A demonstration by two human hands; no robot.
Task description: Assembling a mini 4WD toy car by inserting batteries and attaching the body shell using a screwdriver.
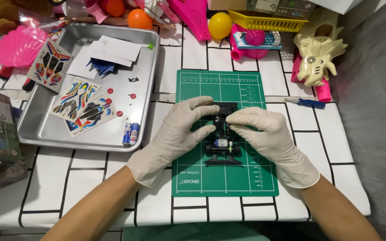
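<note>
A small black toy car chassis [222, 147] with black wheels and a silver-blue motor sits on a green cutting mat [202, 178]. My left hand [175, 136], in a white glove, grips the chassis's far end from the left. My right hand [269, 138], also gloved, pinches the same far end from the right with thumb and forefinger. The near end of the chassis rests on the mat between my wrists.
A metal tray [45, 129] at left holds sticker sheets [82, 107], white papers, small red parts and two batteries [131, 134]. A blue screwdriver [307, 102] lies right of the mat. Pink toys, orange and yellow balls, a yellow basket and a cream toy crowd the back.
</note>
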